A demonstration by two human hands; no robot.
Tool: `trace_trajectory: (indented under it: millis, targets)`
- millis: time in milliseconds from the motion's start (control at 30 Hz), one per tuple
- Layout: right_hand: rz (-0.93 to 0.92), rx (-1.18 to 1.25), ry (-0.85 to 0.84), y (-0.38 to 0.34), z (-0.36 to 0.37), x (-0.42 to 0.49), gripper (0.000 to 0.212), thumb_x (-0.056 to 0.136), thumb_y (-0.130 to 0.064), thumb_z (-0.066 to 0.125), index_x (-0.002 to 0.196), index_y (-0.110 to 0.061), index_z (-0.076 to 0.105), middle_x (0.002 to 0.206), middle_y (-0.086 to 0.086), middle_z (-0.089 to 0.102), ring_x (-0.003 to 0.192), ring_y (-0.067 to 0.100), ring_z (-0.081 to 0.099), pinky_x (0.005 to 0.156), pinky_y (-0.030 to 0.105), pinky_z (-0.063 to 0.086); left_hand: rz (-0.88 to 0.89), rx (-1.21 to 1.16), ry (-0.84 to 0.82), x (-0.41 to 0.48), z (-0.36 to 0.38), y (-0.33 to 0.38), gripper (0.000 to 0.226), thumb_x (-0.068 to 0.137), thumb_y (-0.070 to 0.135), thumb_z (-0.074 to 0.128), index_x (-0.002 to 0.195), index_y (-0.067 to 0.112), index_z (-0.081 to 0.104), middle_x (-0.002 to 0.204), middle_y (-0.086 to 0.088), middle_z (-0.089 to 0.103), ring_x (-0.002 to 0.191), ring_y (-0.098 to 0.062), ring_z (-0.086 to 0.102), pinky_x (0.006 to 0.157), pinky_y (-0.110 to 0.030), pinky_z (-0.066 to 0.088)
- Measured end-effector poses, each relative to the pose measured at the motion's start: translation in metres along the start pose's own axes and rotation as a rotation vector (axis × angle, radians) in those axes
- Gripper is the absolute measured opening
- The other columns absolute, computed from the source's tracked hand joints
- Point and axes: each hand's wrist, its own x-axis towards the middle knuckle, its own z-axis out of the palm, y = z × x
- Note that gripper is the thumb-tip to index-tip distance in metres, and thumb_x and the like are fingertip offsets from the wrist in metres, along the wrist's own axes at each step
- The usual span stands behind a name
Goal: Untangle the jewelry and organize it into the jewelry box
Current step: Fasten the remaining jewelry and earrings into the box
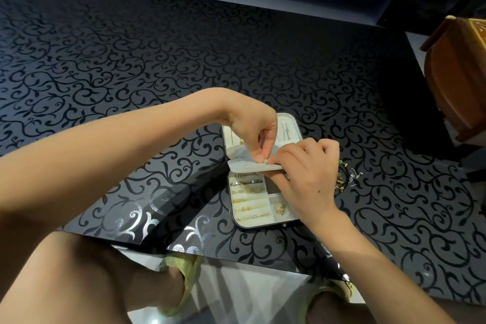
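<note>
Left hand (252, 130): thumb and forefinger pressed together, pinching a small pale bit (265, 161) at the near edge of the earring flap (244, 168). The bit was too small to name.

Right hand (307, 173): you had it just right of that pinch, fingers curled round the flap's right end. Its fingertips met the pale bit or sat right beside it; I couldn't tell which.

The grey flap stood raised, roughly level, over the open jewelry box (259, 224), between lid and base. One tiny stud (246, 165) sat in the flap, just left of your pinch.

Behind the pinch, away from you, the lid (292, 123) lay back open, with thin chains (286, 131) against its pale lining. It was partly hidden by your left hand.

Below the pinch, toward you, was the base. Its ring rolls held silver and gold rings (247, 188). A gold piece (281, 209) lay in a small compartment beside your right wrist.

Right of your right hand, apart from the box, loose earrings (344, 179) lay on the table (131, 60), which was black glass with a scroll pattern.

Far right of the grip, off the table, stood a wooden piece (457, 73), cut off by the frame edge.

Nearer you than the grip, past the table's edge, your knees and green slippers (184, 281) showed.
</note>
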Motion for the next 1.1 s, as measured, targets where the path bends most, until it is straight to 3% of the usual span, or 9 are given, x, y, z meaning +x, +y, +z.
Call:
trace_trajectory:
  millis: [100, 200, 367, 467, 633, 767, 967, 1100]
  targets:
    - [0.006, -0.005, 0.015, -0.001, 0.0, 0.0, 0.011, 0.07, -0.01, 0.076, 0.065, -0.016, 0.068, 0.065, -0.007, 0.063, 0.058, 0.021, 0.053, 0.07, 0.031, 0.023, -0.006, -0.038, -0.01, -0.001, 0.002, -0.005, 0.009, 0.078, 0.019, 0.075, 0.077, 0.026, 0.069, 0.065, 0.02, 0.065, 0.065, 0.009, 0.058, 0.076, -0.014, 0.049]
    - [-0.019, -0.021, 0.009, -0.001, 0.0, -0.001, 0.011, 0.07, -0.008, 0.075, 0.064, -0.015, 0.067, 0.064, -0.006, 0.062, 0.056, 0.023, 0.052, 0.068, 0.032, 0.023, 0.0, -0.183, -0.032, -0.005, 0.009, -0.016, 0.009, 0.078, 0.017, 0.074, 0.086, 0.017, 0.069, 0.078, 0.007, 0.066, 0.076, -0.01, 0.059, 0.086, -0.029, 0.049]
    - [-0.02, -0.017, 0.025, -0.001, 0.0, -0.003, 0.014, 0.077, -0.01, 0.068, 0.064, -0.015, 0.067, 0.065, -0.006, 0.063, 0.055, 0.023, 0.051, 0.068, 0.032, 0.023, 0.072, -0.268, -0.014, -0.007, 0.02, -0.022, 0.003, 0.083, 0.013, 0.069, 0.086, 0.013, 0.067, 0.079, 0.002, 0.062, 0.078, -0.017, 0.053, 0.084, -0.03, 0.045]
    - [-0.022, -0.029, 0.03, 0.001, 0.001, -0.004, 0.019, 0.082, -0.014, 0.064, 0.063, -0.015, 0.066, 0.065, -0.006, 0.063, 0.055, 0.023, 0.051, 0.068, 0.033, 0.023, 0.078, -0.334, -0.02, -0.01, 0.023, -0.023, 0.007, 0.086, 0.012, 0.066, 0.08, 0.017, 0.067, 0.073, 0.008, 0.063, 0.074, -0.011, 0.055, 0.087, -0.032, 0.046]
    - [0.008, -0.01, 0.055, 0.0, 0.002, -0.001, 0.036, 0.094, -0.023, 0.05, 0.063, -0.015, 0.068, 0.065, -0.006, 0.064, 0.057, 0.022, 0.054, 0.068, 0.033, 0.025, 0.1, -0.541, 0.07, -0.016, 0.028, -0.033, 0.008, 0.086, 0.01, 0.064, 0.079, 0.013, 0.067, 0.071, 0.007, 0.066, 0.07, -0.009, 0.055, 0.075, -0.023, 0.046]
    - [0.005, 0.009, 0.059, 0.0, 0.002, -0.002, 0.027, 0.089, -0.018, 0.056, 0.065, -0.016, 0.069, 0.066, -0.007, 0.064, 0.058, 0.021, 0.055, 0.069, 0.032, 0.024, 0.101, -0.694, 0.095, -0.018, 0.032, -0.04, 0.014, 0.084, -0.004, 0.061, 0.084, 0.009, 0.066, 0.072, 0.002, 0.068, 0.064, -0.005, 0.058, 0.065, -0.017, 0.046]
    - [0.004, 0.005, 0.041, -0.001, 0.001, -0.002, 0.013, 0.067, -0.004, 0.073, 0.065, -0.017, 0.068, 0.065, -0.007, 0.064, 0.058, 0.022, 0.055, 0.068, 0.033, 0.025, 0.096, -0.791, 0.159, -0.017, 0.037, -0.041, 0.013, 0.07, 0.007, 0.072, 0.08, 0.014, 0.067, 0.073, 0.0, 0.07, 0.072, -0.009, 0.062, 0.085, -0.034, 0.037]
    - [0.015, 0.001, 0.038, -0.002, 0.0, -0.003, 0.014, 0.069, -0.005, 0.071, 0.065, -0.017, 0.067, 0.065, -0.008, 0.064, 0.058, 0.021, 0.054, 0.068, 0.033, 0.025, 0.087, -0.787, 0.179, -0.015, 0.04, -0.041, 0.014, 0.068, 0.013, 0.072, 0.081, 0.013, 0.072, 0.071, 0.004, 0.068, 0.076, -0.011, 0.057, 0.091, -0.037, 0.034]
